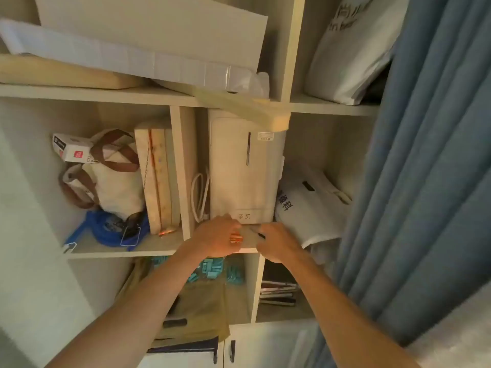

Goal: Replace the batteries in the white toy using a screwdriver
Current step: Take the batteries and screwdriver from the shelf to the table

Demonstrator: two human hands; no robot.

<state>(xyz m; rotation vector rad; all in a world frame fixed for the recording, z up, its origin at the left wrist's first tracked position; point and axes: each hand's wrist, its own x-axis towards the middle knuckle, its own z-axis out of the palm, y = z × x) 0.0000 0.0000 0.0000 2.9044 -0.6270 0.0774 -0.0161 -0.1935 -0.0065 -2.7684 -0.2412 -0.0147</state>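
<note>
Both my hands reach onto the middle shelf point(164, 244) of a cream cupboard, just in front of a tall white appliance point(243, 168). My left hand point(216, 239) has its fingers curled around a small orange-red object point(236, 239), too blurred to name. My right hand point(276, 243) lies beside it at the shelf's edge with its fingers bent. A thin dark tip point(261, 235) shows by its thumb, and I cannot tell whether the hand grips it. I cannot make out a white toy or a screwdriver for certain.
A white cable point(199, 195) hangs left of the appliance. Left compartment: canvas bag point(111, 179), small box point(70, 150), boards point(156, 179), blue cord point(106, 229). White plastic bag point(310, 208) at right, blue curtain point(425, 181) beyond. Teal pieces point(212, 269) and books point(279, 293) lie below.
</note>
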